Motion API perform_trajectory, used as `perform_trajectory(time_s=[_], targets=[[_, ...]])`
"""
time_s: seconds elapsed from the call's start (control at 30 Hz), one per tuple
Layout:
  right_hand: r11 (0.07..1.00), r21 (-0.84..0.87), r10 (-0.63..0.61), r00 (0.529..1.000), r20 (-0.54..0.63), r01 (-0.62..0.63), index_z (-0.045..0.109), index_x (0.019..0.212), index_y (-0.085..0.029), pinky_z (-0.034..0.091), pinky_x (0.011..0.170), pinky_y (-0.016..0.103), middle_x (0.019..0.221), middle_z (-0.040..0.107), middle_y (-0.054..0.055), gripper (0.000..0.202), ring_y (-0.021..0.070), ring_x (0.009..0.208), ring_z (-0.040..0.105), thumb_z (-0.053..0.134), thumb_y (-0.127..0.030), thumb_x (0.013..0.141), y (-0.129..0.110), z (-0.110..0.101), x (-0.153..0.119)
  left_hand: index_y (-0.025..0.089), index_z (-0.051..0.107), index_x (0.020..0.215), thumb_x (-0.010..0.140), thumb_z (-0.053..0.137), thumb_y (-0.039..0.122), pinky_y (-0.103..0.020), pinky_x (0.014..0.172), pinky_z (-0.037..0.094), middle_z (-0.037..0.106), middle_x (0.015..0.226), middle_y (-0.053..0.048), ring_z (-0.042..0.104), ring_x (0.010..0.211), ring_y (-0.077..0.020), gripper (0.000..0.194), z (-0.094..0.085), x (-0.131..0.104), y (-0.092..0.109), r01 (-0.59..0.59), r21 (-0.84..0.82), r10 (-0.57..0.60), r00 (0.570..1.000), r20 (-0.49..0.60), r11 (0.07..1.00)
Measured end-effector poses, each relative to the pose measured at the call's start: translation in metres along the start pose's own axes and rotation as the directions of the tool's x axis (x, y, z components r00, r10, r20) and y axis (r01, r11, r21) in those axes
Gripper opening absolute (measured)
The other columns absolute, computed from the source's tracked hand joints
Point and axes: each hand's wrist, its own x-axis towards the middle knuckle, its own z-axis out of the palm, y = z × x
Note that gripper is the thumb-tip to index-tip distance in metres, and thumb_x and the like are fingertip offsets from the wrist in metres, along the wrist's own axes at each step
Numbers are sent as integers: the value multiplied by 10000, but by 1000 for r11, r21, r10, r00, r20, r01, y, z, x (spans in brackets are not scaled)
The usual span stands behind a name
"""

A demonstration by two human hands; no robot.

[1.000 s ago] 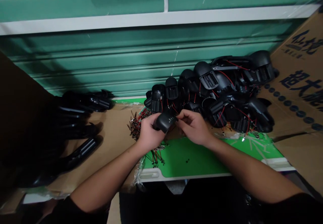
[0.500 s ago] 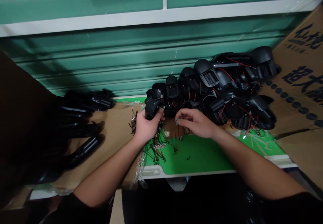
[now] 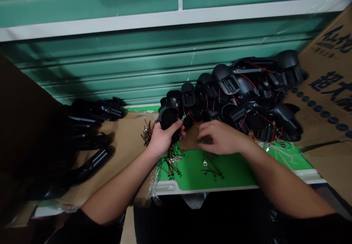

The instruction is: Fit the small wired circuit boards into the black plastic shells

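Note:
My left hand [image 3: 162, 137] is closed around a black plastic housing [image 3: 168, 118] with a rounded hollow end turned up toward me. A small green part and thin wires show beside its fingertips. Right of it, my right hand [image 3: 220, 137] is curled, thumb and fingers bent toward each other on a small greenish piece, seemingly a wired circuit board [image 3: 202, 141], mostly hidden by the fingers. Dark thin wires and a small white connector [image 3: 205, 163] lie or hang below that hand. A bundle of thin red and black wires [image 3: 172, 159] lies below my left hand.
Several black housings with red wires [image 3: 247, 97] are heaped at the back right. More glossy black shells [image 3: 96, 159] lie on cardboard [image 3: 123, 141] at left. The green board [image 3: 189, 178] has a pale rim. A printed carton [image 3: 324, 90] stands right; a green shutter wall [image 3: 132, 64] is behind.
The housing in my left hand has turned so its hollow end faces me. My right hand has shifted slightly right and down, and wires with a white connector now show below it.

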Motion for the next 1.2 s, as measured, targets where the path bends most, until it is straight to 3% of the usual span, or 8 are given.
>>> perform_trajectory(time_s=[0.07, 0.17, 0.23, 0.37, 0.53, 0.67, 0.87, 1.2], targets=[[995, 92, 62, 980, -190, -45, 818, 1021, -208, 424, 656, 299, 873, 732, 38, 169, 139, 669, 583, 695, -297, 947, -2, 6, 1, 143, 686, 913, 807, 865, 392, -283, 596, 542, 705, 784, -23, 685, 610, -146, 324, 2, -2, -2, 41, -38, -39, 998, 49, 998], [906, 419, 245, 881, -406, -58, 733, 1266, -228, 450, 568, 300, 1075, 769, 65, 334, 119, 598, 580, 704, -394, 978, -6, 18, 4, 140, 696, 934, 805, 869, 377, -283, 579, 541, 710, 784, -28, 695, 606, -154, 320, 4, -5, -6, 97, -50, -91, 989, 114, 994], [815, 579, 305, 862, -404, -17, 706, 1289, -235, 479, 536, 302, 1076, 779, 68, 378, 124, 582, 616, 735, -430, 967, -8, 26, 6, 140, 705, 931, 804, 871, 373, -283, 570, 540, 714, 778, -29, 698, 600, -157, 313, 5, -7, -9, 125, -44, -118, 982, 147, 991], [720, 693, 342, 857, -386, 25, 761, 1106, -207, 491, 489, 290, 760, 733, 11, 278, 131, 524, 623, 815, -398, 912, -9, 29, 8, 138, 707, 923, 810, 855, 359, -284, 573, 549, 718, 763, -31, 706, 593, -161, 289, 6, -9, -11, 165, -71, -153, 977, 148, 984], [602, 790, 395, 816, -422, 117, 761, 1007, -204, 490, 437, 269, 865, 773, 27, 274, 105, 488, 613, 902, -346, 820, -10, 25, 8, 148, 675, 935, 743, 863, 291, -299, 587, 556, 723, 751, -33, 713, 611, -180, 304, 6, -7, -5, 105, -41, -100, 987, 122, 994], [666, 732, 383, 778, -499, 141, 785, 998, -213, 503, 463, 250, 791, 751, 9, 223, 108, 519, 632, 888, -340, 844, -7, 33, 11, 160, 631, 947, 712, 904, 298, -315, 646, 566, 711, 757, -14, 698, 642, -172, 386, 7, -7, -8, 55, 48, -62, 985, 159, 997], [867, 485, 259, 730, -632, 112, 816, 1000, -240, 603, 633, 299, 971, 765, 45, 109, 159, 749, 726, 830, -295, 907, -6, 45, 14, 162, 608, 1022, 678, 928, 269, -323, 760, 549, 693, 839, 0, 654, 733, -154, 482, 10, -8, -17, -32, 99, 13, 982, 190, 995], [935, 340, 169, 713, -680, 103, 816, 1005, -233, 596, 641, 286, 949, 767, 31, 83, 152, 735, 728, 797, -217, 926, -10, 42, 12, 155, 606, 1128, 667, 922, 255, -319, 870, 519, 677, 919, -10, 634, 862, -168, 567, 11, -8, -18, -97, 146, 72, 983, 172, 984]])
